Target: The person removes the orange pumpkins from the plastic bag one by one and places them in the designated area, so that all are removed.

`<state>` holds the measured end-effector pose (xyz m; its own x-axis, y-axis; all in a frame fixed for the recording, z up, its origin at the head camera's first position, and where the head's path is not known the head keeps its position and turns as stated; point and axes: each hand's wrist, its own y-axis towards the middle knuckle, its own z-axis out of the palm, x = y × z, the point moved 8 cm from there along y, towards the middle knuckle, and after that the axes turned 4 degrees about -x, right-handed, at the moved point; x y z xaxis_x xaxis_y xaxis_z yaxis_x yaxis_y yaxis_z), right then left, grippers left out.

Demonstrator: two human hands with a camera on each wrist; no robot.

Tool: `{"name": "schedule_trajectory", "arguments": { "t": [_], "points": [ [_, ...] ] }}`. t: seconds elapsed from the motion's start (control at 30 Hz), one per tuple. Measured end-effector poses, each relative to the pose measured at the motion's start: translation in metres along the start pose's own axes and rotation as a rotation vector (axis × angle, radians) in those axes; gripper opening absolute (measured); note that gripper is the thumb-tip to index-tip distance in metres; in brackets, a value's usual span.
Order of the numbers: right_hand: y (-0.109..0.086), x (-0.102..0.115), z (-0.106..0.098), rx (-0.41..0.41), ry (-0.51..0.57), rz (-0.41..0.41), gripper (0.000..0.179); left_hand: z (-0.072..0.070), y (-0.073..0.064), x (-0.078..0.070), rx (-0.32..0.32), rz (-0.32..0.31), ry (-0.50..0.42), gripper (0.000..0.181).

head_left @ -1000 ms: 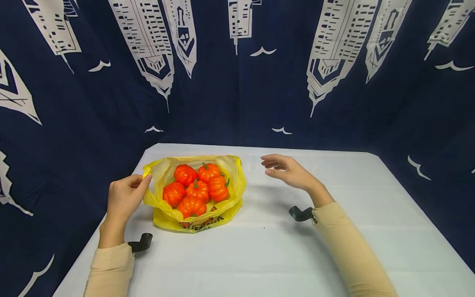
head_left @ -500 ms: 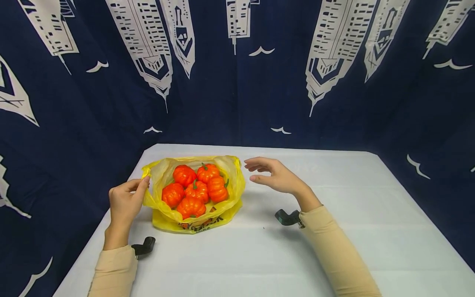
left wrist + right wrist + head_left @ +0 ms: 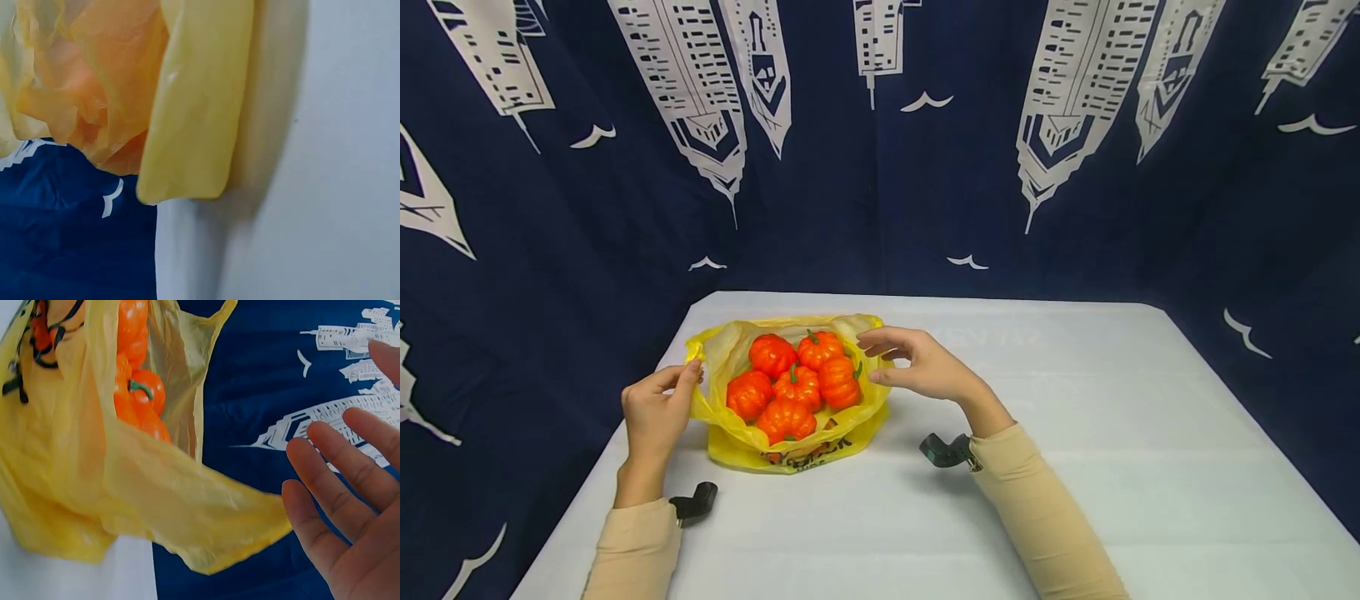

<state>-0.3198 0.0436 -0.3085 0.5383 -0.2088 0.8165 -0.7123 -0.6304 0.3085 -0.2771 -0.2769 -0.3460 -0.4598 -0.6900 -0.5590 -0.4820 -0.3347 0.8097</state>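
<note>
A yellow plastic bag [image 3: 745, 450] stands with its mouth spread on the left half of the table. Inside it lie several glossy orange-red pumpkin-shaped vegetables [image 3: 797, 387] with ribbed sides and green stems. My left hand [image 3: 655, 412] pinches the bag's left rim between thumb and fingers. Over the right rim hovers my right hand [image 3: 925, 367], its fingers relaxed and pointing toward the bag's mouth, holding nothing. In the right wrist view the right hand's spread fingers [image 3: 331, 481] come right up to a yellow corner of the bag. The left wrist view has only the bag's side [image 3: 194, 112], without the hand.
The white table [image 3: 1120, 400] extends to the right of the bag. Behind it hangs a dark blue cloth [image 3: 880, 208] printed with white buildings and birds. A small black camera mount [image 3: 695, 502] sticks out from the left wrist, another [image 3: 943, 450] from the right.
My right hand has moved left, from well beside the bag to over its right rim. The left hand keeps its pinch on the left rim, and the bag has hardly moved.
</note>
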Motion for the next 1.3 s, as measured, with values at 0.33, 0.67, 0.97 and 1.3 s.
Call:
{"name": "schedule_trajectory", "arguments": {
  "t": [0.33, 0.67, 0.97, 1.3],
  "points": [
    [0.009, -0.007, 0.013, -0.053, 0.068, 0.054, 0.045, 0.002, -0.002, 0.0, -0.002, 0.003, -0.017, 0.013],
    [0.014, -0.023, 0.026, -0.091, 0.106, 0.093, 0.045, 0.001, -0.004, 0.001, -0.023, 0.011, -0.013, 0.013],
    [0.018, -0.05, 0.027, -0.151, 0.071, 0.133, 0.046, -0.005, 0.001, -0.006, -0.091, 0.114, 0.0, 0.012],
    [0.016, -0.037, 0.028, -0.141, 0.078, 0.166, 0.048, -0.006, -0.001, -0.003, -0.081, 0.119, 0.028, 0.012]
  ]
}}
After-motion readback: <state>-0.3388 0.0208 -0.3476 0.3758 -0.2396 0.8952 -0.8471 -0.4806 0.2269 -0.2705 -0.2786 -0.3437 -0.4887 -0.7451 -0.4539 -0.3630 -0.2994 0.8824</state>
